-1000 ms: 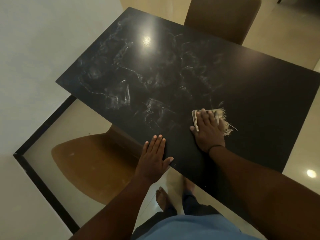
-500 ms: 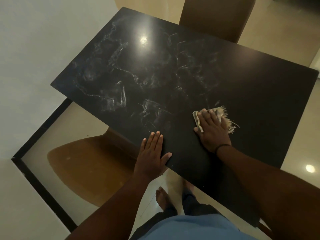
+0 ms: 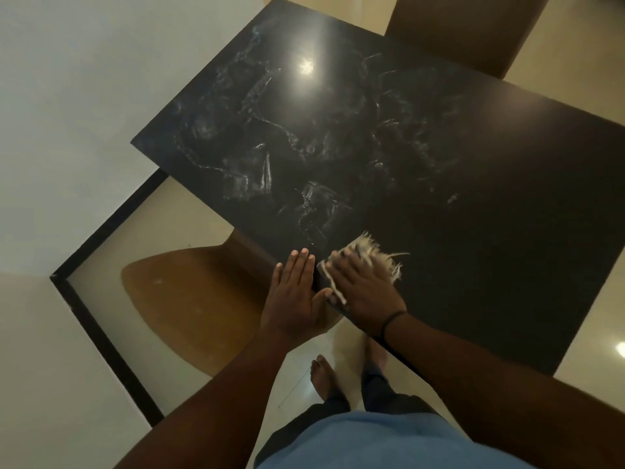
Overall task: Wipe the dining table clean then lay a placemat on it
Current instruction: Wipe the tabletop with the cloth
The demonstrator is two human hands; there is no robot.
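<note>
Right grip (image 3: 363, 289) flat atop cloth (image 3: 378, 257)

Black marble-veined dining table (image 3: 422, 157), glossy, with a lamp glare near the far end. Right hand (image 3: 363, 287) flat on a frayed pale cloth (image 3: 378, 257) at the near edge. Left hand (image 3: 294, 296) open beside it, fingers straight, overhanging the same edge. Brown chair (image 3: 189, 306) tucked below left; another chair (image 3: 466, 32) at the far side. Bare feet (image 3: 324, 377) on cream floor
</note>
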